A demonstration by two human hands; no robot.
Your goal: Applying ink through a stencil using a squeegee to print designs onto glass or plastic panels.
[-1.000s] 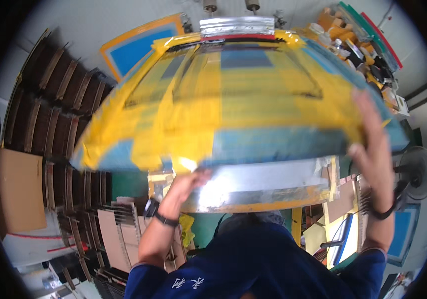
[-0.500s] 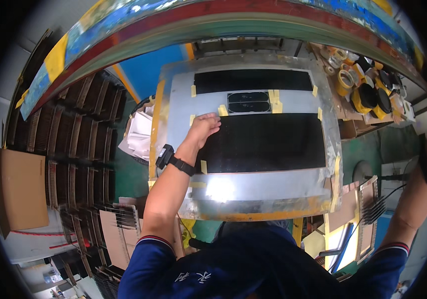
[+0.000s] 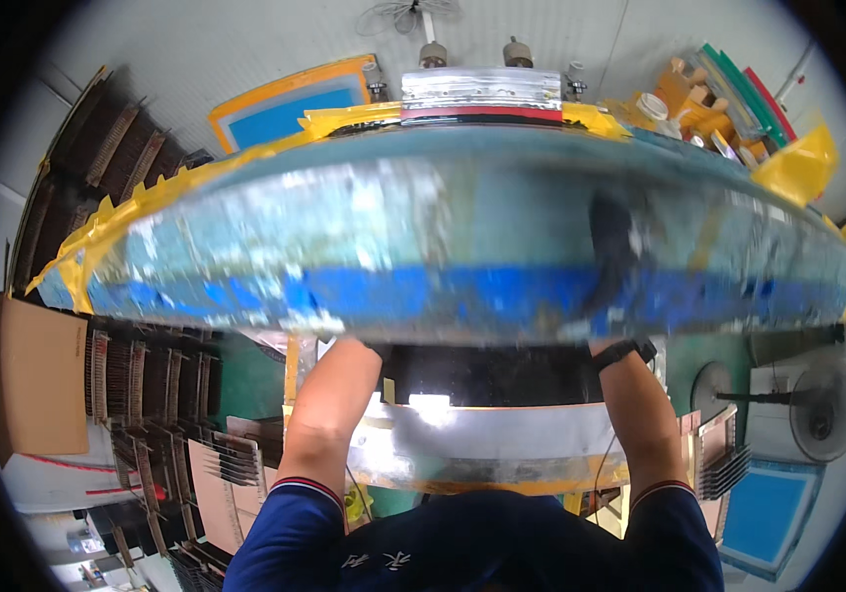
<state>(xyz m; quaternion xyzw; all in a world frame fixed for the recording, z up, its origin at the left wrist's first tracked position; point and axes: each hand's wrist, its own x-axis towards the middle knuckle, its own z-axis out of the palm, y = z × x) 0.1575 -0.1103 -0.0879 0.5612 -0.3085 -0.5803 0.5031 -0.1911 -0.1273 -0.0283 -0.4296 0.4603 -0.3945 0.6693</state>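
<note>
A wide screen frame, blue-green with blue patches and yellow tape, spans the view in front of me and is partly blurred. My left forearm and my right forearm reach under its near edge. Both hands are hidden behind it, so their fingers and anything in them do not show. Below the frame a strip of a black rectangular sheet shows between my wrists, lying on the grey work table. A dark band circles my right wrist.
Racks with dark shelves and a cardboard sheet stand at left. On the right are a fan and a blue screen panel. A silver-wrapped bar sits beyond the frame. Containers crowd the far right.
The screen frame has come down across the view and covers most of the table. My right arm has swung in from the far right. My left hand has gone out of sight under the frame.
</note>
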